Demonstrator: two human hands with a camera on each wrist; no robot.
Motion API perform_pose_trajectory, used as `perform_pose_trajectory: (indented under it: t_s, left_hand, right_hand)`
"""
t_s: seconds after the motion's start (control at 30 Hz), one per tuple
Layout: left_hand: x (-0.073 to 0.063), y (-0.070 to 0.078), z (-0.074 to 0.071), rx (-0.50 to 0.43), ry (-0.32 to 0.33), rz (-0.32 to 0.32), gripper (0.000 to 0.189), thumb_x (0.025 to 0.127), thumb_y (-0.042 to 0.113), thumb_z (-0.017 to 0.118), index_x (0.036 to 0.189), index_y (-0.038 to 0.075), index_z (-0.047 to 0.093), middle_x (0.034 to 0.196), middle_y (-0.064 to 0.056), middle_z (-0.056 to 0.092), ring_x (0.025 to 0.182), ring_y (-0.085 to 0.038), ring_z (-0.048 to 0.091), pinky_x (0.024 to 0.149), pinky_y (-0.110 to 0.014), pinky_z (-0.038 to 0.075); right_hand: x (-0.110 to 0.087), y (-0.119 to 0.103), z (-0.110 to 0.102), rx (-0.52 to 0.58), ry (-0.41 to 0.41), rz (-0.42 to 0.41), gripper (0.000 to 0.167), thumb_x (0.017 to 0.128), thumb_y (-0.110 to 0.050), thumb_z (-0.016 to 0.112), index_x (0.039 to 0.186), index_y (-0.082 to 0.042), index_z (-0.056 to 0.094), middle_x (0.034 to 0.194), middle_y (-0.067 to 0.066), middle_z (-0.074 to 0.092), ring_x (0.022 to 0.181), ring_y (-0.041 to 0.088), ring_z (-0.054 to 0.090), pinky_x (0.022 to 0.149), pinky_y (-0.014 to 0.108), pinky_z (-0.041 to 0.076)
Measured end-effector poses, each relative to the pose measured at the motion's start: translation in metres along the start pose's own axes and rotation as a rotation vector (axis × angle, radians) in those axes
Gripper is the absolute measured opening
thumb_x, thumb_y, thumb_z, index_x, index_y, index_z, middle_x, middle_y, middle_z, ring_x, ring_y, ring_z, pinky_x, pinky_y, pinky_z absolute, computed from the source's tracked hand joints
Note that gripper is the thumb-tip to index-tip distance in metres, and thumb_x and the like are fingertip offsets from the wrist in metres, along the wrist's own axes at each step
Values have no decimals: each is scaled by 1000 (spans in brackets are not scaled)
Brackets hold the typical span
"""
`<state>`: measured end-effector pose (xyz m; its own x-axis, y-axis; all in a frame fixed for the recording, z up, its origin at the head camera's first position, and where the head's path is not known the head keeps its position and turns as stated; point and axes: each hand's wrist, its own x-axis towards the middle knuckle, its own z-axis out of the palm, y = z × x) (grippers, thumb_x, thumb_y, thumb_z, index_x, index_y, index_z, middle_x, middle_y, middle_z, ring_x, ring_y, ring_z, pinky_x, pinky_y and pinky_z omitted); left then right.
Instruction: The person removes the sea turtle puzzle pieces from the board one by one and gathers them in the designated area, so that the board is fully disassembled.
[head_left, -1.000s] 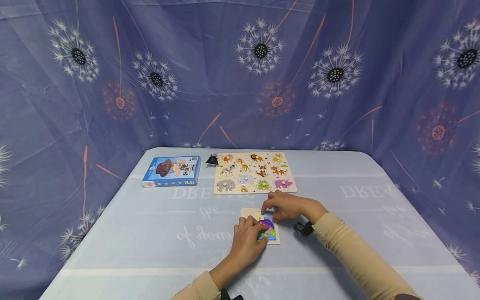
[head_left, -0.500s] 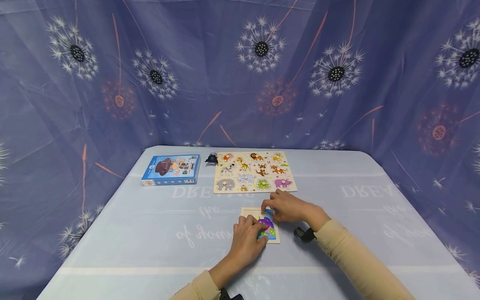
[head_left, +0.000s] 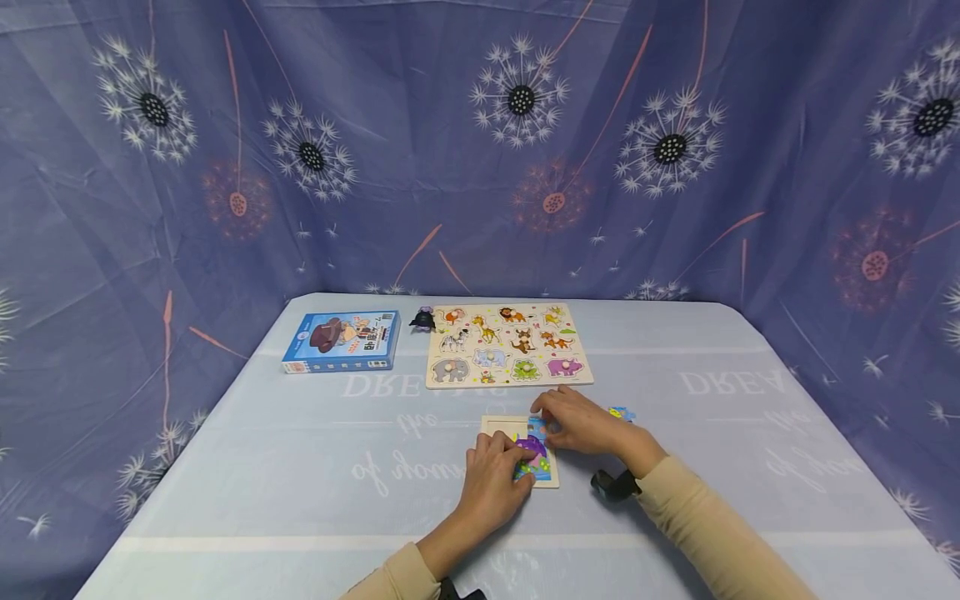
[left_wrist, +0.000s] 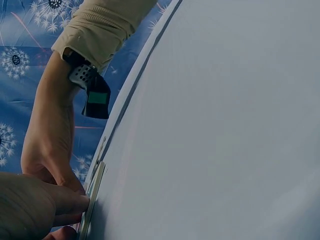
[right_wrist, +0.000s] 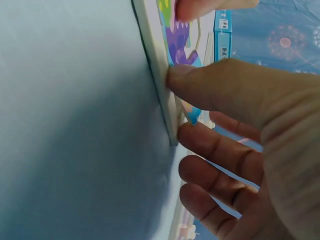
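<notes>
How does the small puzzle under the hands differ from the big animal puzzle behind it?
The small puzzle is smaller, near the person, touched by both hands and shows one purple picture. The big animal puzzle is larger, farther back, untouched, and holds many separate animals with pegs. Both are flat pale wooden boards.

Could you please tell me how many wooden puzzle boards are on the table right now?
2. The large animal peg puzzle board lies at the table's far side, right of the blue box. The small puzzle board lies nearer, under the left hand and right hand.
</notes>
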<state>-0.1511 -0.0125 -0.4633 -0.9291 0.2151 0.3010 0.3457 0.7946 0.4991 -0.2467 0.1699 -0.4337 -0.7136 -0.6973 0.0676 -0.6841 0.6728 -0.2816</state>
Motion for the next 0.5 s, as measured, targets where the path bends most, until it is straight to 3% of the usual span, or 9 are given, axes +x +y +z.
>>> perform_pose_trajectory:
  t_s: [0.23, 0.5]
  left_hand:
    - [0, 0, 0, -7, 13, 8, 27, 75, 22, 73, 101, 17, 74, 92, 4, 54, 91, -14, 42, 70, -28, 26]
    - [0, 0, 0, -12, 1, 2, 27, 75, 23, 73, 102, 17, 74, 93, 5, 53, 91, -14, 41, 71, -28, 26]
  right_hand:
    - [-3, -2, 4, 41, 38, 61, 32, 75, -21, 76, 102, -12, 62, 93, -5, 59, 91, 11, 45, 85, 33, 41]
    - [-4, -3, 4, 51, 35, 72, 31, 76, -20, 76, 103, -11, 64, 94, -5, 60, 93, 12, 46, 86, 35, 41]
